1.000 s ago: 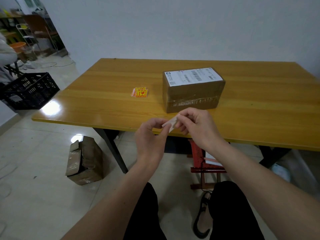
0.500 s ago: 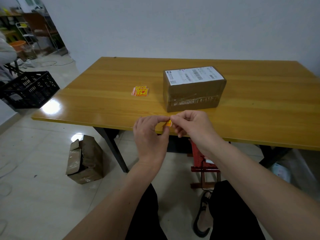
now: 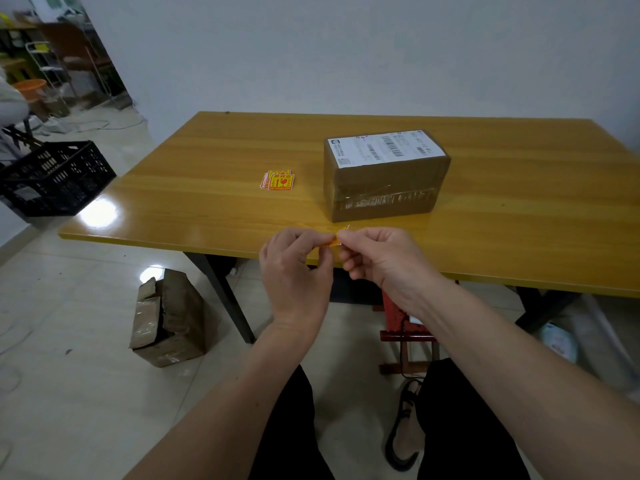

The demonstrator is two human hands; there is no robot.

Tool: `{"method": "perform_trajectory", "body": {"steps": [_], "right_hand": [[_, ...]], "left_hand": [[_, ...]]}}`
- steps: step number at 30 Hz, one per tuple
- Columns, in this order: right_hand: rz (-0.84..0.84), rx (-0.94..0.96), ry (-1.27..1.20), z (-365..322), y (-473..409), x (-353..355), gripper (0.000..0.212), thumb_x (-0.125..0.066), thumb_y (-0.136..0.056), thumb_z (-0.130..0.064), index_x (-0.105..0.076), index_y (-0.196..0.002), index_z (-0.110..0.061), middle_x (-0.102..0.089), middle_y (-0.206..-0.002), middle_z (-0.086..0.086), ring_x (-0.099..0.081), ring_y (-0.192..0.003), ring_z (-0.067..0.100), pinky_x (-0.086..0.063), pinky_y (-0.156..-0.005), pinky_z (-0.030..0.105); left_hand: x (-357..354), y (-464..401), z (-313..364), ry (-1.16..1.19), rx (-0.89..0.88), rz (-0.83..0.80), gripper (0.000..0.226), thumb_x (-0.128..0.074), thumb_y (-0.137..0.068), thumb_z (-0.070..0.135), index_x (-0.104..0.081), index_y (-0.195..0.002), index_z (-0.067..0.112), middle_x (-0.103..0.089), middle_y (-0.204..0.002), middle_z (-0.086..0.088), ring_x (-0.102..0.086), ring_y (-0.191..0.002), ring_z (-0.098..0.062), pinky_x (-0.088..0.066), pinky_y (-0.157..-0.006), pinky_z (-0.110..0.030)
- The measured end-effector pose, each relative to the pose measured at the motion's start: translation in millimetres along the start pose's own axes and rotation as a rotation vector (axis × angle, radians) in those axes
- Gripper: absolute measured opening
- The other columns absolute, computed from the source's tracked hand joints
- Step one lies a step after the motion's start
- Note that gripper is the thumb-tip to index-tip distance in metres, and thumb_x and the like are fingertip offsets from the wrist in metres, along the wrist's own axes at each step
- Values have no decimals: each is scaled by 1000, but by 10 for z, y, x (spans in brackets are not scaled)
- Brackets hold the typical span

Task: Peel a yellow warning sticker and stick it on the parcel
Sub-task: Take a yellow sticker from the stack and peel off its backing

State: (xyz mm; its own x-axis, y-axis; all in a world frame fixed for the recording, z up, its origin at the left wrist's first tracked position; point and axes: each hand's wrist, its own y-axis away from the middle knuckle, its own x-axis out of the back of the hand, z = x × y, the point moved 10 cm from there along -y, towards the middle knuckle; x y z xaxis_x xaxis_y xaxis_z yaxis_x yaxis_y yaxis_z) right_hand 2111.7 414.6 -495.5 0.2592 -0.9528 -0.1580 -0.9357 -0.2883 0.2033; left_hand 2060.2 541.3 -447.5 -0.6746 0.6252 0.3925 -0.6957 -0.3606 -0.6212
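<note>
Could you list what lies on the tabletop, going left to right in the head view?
Sticker stack → parcel. Both rest on the table, apart from each other; the hands hold another sticker at the near edge, not on it.

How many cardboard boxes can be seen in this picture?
2. One sealed parcel with a white shipping label stands on the table, right of the stickers. One torn box lies on the floor beside the table's left leg. Others may be hidden under the table.
</note>
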Motion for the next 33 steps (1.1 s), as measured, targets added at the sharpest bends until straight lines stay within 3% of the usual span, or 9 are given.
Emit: {"method": "perform_trajectory", "body": {"steps": [14,19,23,28,33], "right_hand": [[-38,40,9,-40,-19,-46,11,-62,-84,1,-69,-76,-2,-65,-67,6,-58,-59,12,-49,-52,19],[-28,24,14,-14,-17,-46,13,-69,-83,-15,-69,-76,-4,-64,-67,6,-57,-59,13,-49,-55,23],[31,29,52,7,-38,22,14,-66,-84,-7,-68,-70,-7,-64,-64,6,-56,-57,14,-47,-52,22],[2,21,24,12,-28,20,14,-63,-86,-7,-69,-73,-6,-65,-64,5,-58,-56,11,-48,-52,20],[18,26,-32,-10,-32,48,17,-60,-88,-7,-67,-72,-7,-63,-66,6,-57,-57,12,-48,-54,21]], "left_hand": [[-14,4,-46,-2,26,-11,17,-73,-72,5,-68,-80,20,-65,-75,2,-60,-70,-17,-50,-78,-50],[12,18,-6,-75,-23,26,15,-72,-71,5,-69,-79,18,-66,-77,-1,-58,-78,-19,-46,-84,-43],[-16,38,-19,-50,-28,2,20,-70,-71,4,-71,-83,20,-63,-79,-2,-54,-80,-19,-44,-78,-37],[-58,42,-92,7,38,-39,21,-72,-72,3,-69,-87,17,-65,-84,-1,-52,-84,-16,-49,-75,-41],[23,59,-57,62,8,3,17,-72,-73,2,-69,-85,13,-60,-83,13,-53,-83,-6,-51,-82,-50]]}}
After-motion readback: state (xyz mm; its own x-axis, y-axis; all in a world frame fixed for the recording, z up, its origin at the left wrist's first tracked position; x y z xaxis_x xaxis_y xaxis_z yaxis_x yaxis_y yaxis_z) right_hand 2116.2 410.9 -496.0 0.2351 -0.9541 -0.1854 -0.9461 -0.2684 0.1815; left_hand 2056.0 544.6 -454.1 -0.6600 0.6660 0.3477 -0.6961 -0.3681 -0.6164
